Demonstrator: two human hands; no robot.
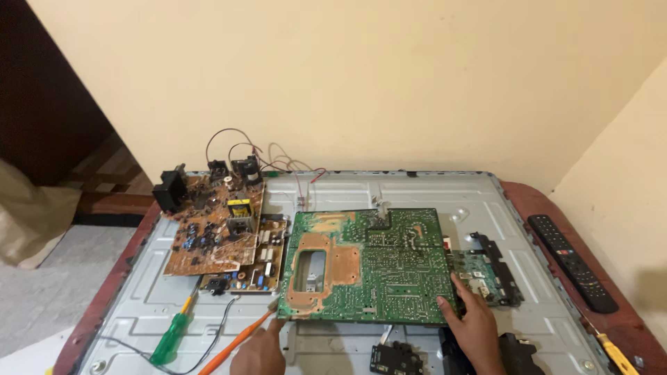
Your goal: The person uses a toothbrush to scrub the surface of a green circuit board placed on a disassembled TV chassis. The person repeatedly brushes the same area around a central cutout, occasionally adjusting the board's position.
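Observation:
A large green circuit board lies solder side up on a grey metal back panel. My right hand rests on the board's lower right corner, fingers spread against its edge. My left hand sits at the bottom of the view and grips an orange-handled tool whose tip reaches the board's lower left corner.
Two brown component boards sit stacked at the left with loose wires behind. A green-handled screwdriver lies at the lower left. A small green board sits right of the big one. A black remote and a yellow-handled tool rest on the red table edge.

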